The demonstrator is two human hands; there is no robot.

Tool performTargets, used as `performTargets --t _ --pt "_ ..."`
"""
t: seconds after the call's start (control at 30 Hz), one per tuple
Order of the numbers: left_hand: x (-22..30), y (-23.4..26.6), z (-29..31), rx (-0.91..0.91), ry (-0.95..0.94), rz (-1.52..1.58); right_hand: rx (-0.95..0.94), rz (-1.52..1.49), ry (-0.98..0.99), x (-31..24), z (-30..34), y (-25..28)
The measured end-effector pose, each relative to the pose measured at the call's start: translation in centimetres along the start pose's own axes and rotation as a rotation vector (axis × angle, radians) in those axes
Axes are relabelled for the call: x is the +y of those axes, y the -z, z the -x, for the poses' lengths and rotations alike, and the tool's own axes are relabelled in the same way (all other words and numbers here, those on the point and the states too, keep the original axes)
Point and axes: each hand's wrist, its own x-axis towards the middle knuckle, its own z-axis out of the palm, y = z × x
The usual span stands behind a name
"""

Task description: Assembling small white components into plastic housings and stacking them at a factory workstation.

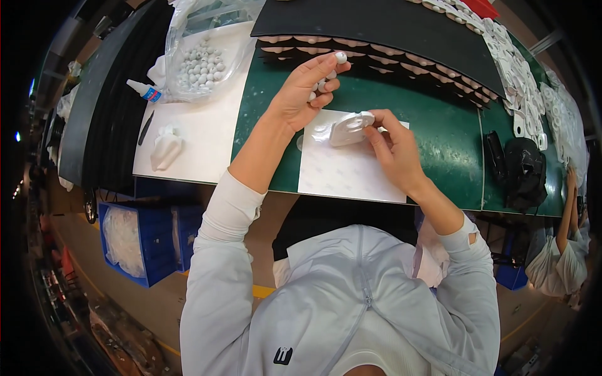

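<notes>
My left hand (pixel 295 94) is raised over the green table, its fingers curled round several small white balls. One white ball (pixel 340 57) with a dark spot sits pinched at the tip of thumb and forefinger; the others rest against the curled fingers. To the right and nearer to me, my right hand (pixel 398 147) grips a white moulded piece (pixel 348 130) by its right end. This piece is tilted over a glossy white sheet (pixel 345 178), and its exact kind does not show. A gap separates the balls from the moulded piece.
Black boards (pixel 370 22) with rows of pale parts stand at the back. On the left are a clear bag (pixel 204 69) of white balls, a glue bottle (pixel 144 91), a crumpled white cloth (pixel 167 148) and a thin black tool (pixel 146 128). White parts (pixel 520 81) and a black pouch (pixel 525 166) lie right.
</notes>
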Motion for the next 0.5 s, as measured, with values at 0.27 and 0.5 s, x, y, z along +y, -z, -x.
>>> performTargets --t 0.27,0.5 --pt "0.0 -0.2 0.0 -0.06 0.027 -0.035 0.001 0.165 0.251 0.9 -0.3 -0.1" --pt "-0.5 -1.1 0.4 -0.075 0.044 -0.26 0.194 -0.865 -0.084 1.7 -1.6 2.3"
